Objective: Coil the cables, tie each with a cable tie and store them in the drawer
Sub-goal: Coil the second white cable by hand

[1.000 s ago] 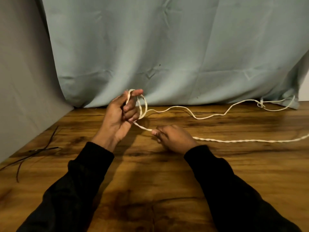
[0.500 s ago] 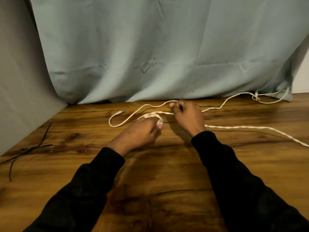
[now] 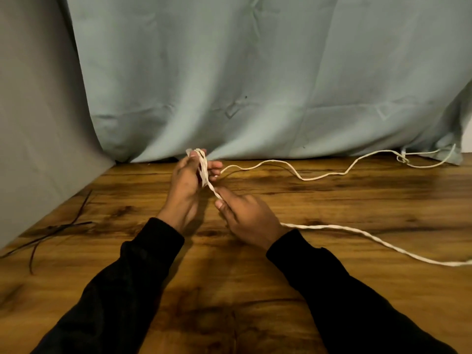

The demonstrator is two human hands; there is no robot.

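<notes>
Cables: one long white twisted cable point(image 3: 319, 227) trailed across wooden table point(image 3: 357, 290) | left hand point(image 3: 187, 185): cable loops wound around curled fingers | right hand point(image 3: 249, 218): strand pinched just beside | thin black cable ties point(image 3: 58, 228): several, left, count unclear

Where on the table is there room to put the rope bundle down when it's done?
The widest bare patch of the table lies near the person, between the two sleeves. Another lies right of the right hand, between the two runs of white cable. The far left is cluttered with black cable ties. The left hand holds the coil.
</notes>
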